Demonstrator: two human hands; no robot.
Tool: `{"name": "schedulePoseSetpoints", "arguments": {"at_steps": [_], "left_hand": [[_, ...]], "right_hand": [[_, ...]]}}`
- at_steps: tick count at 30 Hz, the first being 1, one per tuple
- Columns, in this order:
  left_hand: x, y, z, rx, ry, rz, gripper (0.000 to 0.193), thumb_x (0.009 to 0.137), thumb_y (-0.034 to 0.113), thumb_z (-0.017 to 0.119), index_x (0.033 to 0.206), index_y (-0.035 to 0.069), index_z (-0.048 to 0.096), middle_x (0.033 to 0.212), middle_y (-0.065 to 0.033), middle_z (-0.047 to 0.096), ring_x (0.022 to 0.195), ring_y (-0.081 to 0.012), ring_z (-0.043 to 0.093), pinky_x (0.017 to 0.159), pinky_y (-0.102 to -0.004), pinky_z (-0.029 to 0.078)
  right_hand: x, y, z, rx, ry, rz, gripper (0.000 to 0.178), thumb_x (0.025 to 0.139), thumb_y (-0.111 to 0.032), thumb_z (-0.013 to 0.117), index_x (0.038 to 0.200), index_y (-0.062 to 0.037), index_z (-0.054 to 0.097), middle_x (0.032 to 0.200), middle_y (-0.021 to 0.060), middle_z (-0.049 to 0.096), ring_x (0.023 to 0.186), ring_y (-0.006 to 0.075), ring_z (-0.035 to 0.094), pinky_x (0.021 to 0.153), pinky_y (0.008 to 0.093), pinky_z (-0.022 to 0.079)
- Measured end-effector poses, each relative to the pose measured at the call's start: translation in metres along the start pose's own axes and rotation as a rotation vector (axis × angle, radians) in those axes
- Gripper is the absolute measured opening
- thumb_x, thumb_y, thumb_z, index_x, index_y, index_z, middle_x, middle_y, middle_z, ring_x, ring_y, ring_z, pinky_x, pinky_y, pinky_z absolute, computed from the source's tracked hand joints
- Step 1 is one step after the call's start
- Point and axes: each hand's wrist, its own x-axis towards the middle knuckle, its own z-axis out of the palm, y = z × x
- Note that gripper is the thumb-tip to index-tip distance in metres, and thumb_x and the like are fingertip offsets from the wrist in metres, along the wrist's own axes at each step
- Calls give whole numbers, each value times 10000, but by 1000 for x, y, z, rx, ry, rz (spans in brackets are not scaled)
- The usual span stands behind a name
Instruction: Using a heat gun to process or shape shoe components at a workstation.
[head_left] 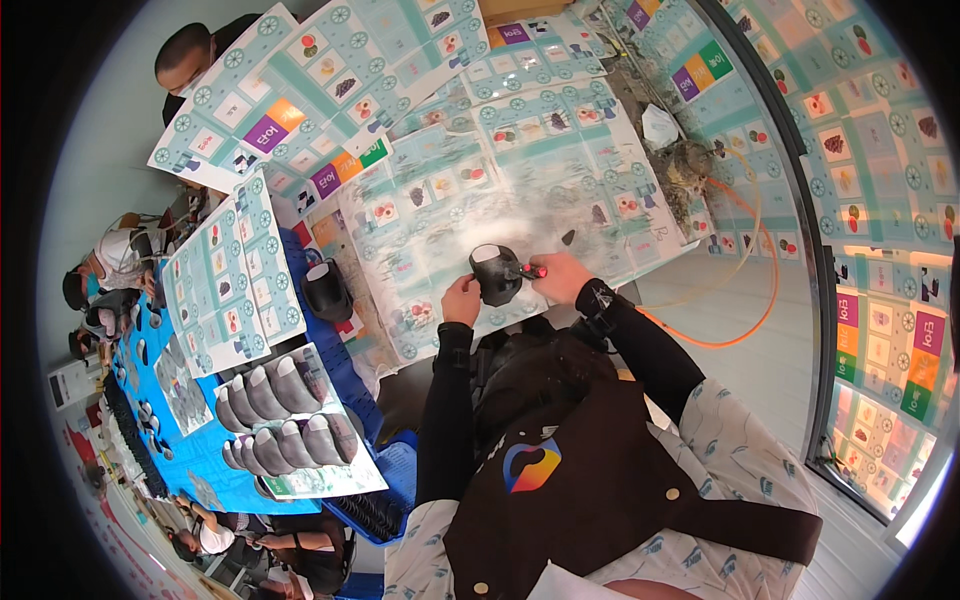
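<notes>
My left hand (pixel 462 300) is closed on the left side of a black, rounded, shell-like piece (pixel 498 284) with a whitish top face. It is held just over the near part of the worktable. My right hand (pixel 563 277) grips a small red and black hand tool (pixel 534 271), whose dark front end meets the right side of the black piece. The tool's exact kind is too small to make out. A small dark pointed scrap (pixel 568 237) lies on the table beyond my right hand.
Pale dust streaks the printed sheets (pixel 430 255) covering the worktable. Another black piece (pixel 326 290) sits left, by a blue crate (pixel 352 372). Several dark rounded pieces (pixel 290 445) stand in rows on a board. An orange hose (pixel 770 290) loops at right. Other people (pixel 188 60) are at left.
</notes>
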Motion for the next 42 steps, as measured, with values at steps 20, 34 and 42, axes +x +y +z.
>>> {"name": "schedulePoseSetpoints", "arguments": {"at_steps": [20, 34, 42], "left_hand": [[7, -8, -15, -99, -85, -30, 325, 969, 188, 603, 1204, -30, 657, 984, -121, 738, 769, -190, 732, 673, -300, 574], [-6, 39, -16, -59, -124, 10, 330, 916, 235, 713, 1110, -26, 661, 898, -126, 741, 720, -171, 713, 654, -293, 567], [-2, 33, -11, -7, -93, 94, 379, 859, 281, 779, 1053, -24, 667, 864, -113, 742, 699, -156, 701, 636, -286, 549]], "right_hand": [[-19, -7, 6, 139, -25, 26, 308, 812, -232, 597, 1040, -46, 691, 933, 268, 670, 944, 472, 617, 824, 514, 497], [-19, 9, 16, 52, -89, 217, 266, 778, -193, 604, 972, -46, 712, 968, 252, 694, 970, 443, 643, 862, 507, 508], [-18, 4, 9, 13, 172, 130, 203, 774, -145, 588, 908, -22, 677, 860, 251, 678, 878, 471, 634, 801, 533, 512]]}}
